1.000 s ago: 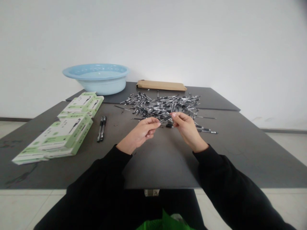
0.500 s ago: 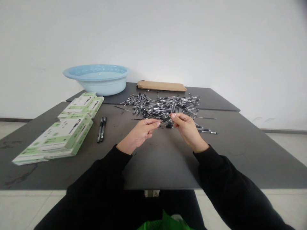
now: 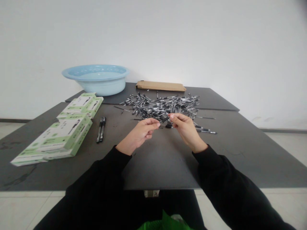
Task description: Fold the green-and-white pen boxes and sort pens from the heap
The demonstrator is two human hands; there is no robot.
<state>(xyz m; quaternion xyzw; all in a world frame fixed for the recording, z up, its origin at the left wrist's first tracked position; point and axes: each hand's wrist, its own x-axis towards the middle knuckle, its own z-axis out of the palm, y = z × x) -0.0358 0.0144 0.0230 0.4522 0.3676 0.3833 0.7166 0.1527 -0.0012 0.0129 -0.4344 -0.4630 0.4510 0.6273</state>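
Note:
Between my two hands a black pen (image 3: 164, 120) is held slightly tilted, just in front of a heap of pens. Thumb and fingers of my left hand (image 3: 140, 132) pinch its left end. My right hand (image 3: 185, 129) grips the other end, and its fingertips hide that tip. Behind them spreads the heap of clear and black pens (image 3: 153, 108), loosely tangled. Two black pens (image 3: 101, 129) lie side by side to the left of my left hand.
White and green pen boxes (image 3: 64, 134) are stacked at the left of the dark table (image 3: 158, 169). A light blue basin (image 3: 100, 83) stands at the back left. A flat brown cardboard piece (image 3: 160, 86) lies behind the heap, near the wall.
Both hands keep their pinch on the pen, with hardly any movement. The whole view has shifted very slightly.

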